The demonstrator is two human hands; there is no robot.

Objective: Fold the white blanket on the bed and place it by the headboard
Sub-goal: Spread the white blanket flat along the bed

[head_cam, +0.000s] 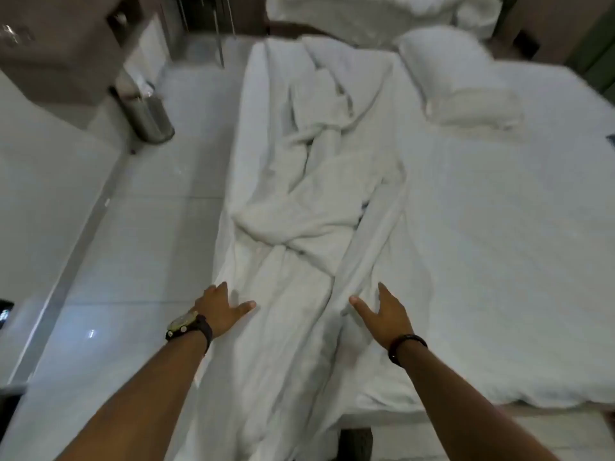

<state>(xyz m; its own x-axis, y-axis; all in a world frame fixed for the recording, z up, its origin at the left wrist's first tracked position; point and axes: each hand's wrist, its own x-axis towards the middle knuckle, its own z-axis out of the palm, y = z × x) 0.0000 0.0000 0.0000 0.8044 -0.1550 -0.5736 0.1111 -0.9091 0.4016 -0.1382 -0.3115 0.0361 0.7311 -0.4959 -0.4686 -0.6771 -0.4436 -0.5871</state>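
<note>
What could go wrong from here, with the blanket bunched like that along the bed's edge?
1. The white blanket is twisted into a rope-like bunch; folding it before spreading would likely trap the twist.
2. Its near end hangs over the foot of the bed, so it may slide to the floor.
3. Left hand and right hand lie flat, without a grip.

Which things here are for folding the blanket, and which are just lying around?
For the job: white blanket, crumpled along the bed; left hand and right hand, both flat on it.

Just lying around: pillow, metal bin on the floor.
</note>
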